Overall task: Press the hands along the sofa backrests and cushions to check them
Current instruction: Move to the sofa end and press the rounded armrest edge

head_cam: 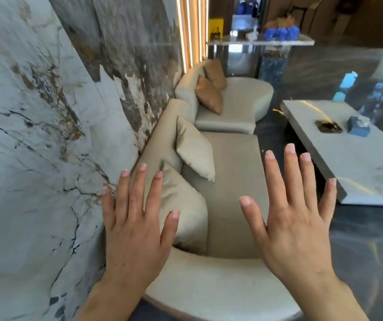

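1. Sofa (pixel 229 158), beige, smooth-upholstered with rounded ends, runs along a veined marble wall (pixel 35 135).
2. Coffee table (pixel 359 163), a pale stone slab, stands beside it.
3. Matching loose cushions (pixel 195 149) lean on the backrest.
4. Left hand (pixel 134 230) and right hand (pixel 297 228) hover flat, fingers spread, holding nothing.

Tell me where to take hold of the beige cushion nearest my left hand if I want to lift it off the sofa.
Take the beige cushion by its upper corner, near your left hand, coming from above. It leans against the backrest with that corner free, while its lower edge is wedged behind the curved armrest. The fabric looks soft, so a pinching grip should probably hold.
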Demonstrator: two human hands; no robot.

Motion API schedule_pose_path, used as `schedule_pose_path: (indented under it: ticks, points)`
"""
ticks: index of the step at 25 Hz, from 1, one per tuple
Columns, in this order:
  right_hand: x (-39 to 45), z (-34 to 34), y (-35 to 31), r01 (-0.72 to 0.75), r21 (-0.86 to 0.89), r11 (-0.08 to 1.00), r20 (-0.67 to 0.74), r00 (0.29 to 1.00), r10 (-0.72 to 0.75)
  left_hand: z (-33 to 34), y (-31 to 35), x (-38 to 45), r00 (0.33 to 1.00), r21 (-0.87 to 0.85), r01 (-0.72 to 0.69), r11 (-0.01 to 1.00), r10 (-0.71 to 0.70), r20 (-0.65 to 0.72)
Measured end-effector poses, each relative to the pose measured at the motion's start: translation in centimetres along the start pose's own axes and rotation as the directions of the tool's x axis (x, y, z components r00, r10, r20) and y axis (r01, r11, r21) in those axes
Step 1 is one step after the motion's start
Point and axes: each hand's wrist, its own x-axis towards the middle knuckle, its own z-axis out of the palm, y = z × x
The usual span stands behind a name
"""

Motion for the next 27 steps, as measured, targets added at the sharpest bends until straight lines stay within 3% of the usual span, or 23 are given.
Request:
schedule_pose_path:
  ticks: [11, 19, 23, 27]
  points:
    - [-13.4, 4.4, -3.0, -0.077, -0.122, 0.989, 0.24, 0.965, 0.105, 6.0, -3.9, -12.3, 0.959, -0.107, -0.009, 0.994, 0.039, 0.282]
    - [-25.9, 17.0, -1.2, -0.05, -0.165, 0.985, 0.391, 0.913, 0.112, 19.0, -3.7, -23.0, 0.89, -0.162, -0.01, 0.987, 0.083, 0.448]
    - [-29.1, 22.8, -1.2, -0.048, -0.163, 0.985, 0.464, 0.878, 0.12, 24.3, -4.5, -25.0, 0.882, -0.215, -0.013, 0.977, 0.112, 0.459]
    - [-30.4, 27.8, -0.7, -0.103, -0.14, 0.985, 0.452, 0.878, 0.156, 28.8, -4.8, -24.9, 0.922, -0.263, -0.024, 0.964, 0.123, 0.368]
